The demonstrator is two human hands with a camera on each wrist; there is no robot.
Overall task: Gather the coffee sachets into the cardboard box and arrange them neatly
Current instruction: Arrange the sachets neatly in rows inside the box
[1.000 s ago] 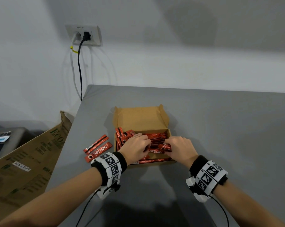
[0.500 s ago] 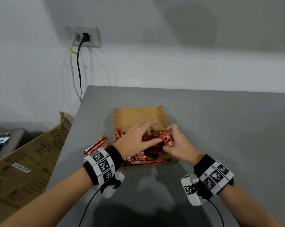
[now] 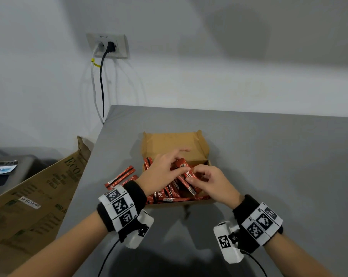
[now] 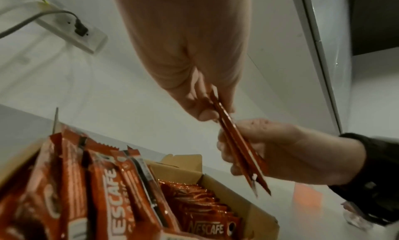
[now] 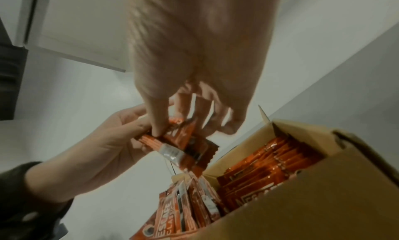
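Observation:
An open cardboard box (image 3: 173, 144) sits on the grey table, with many red coffee sachets (image 3: 169, 193) inside, some standing and some leaning. Just above the box, my left hand (image 3: 181, 166) and right hand (image 3: 197, 176) both pinch a small bundle of sachets (image 3: 186, 171). In the left wrist view my left hand (image 4: 207, 114) grips the bundle (image 4: 239, 146) at its top and the right hand (image 4: 287, 149) grips it lower down. The right wrist view shows my right thumb pressing the bundle (image 5: 183, 146). A few loose sachets (image 3: 121, 176) lie on the table left of the box.
A large brown carton (image 3: 29, 196) leans beside the table's left edge. A wall socket (image 3: 109, 47) with two cables hanging down is behind on the left. The grey table (image 3: 269, 166) stretches to the right of the box.
Both hands have come up out of the box with a small bundle of sachets and now hold it together above the box.

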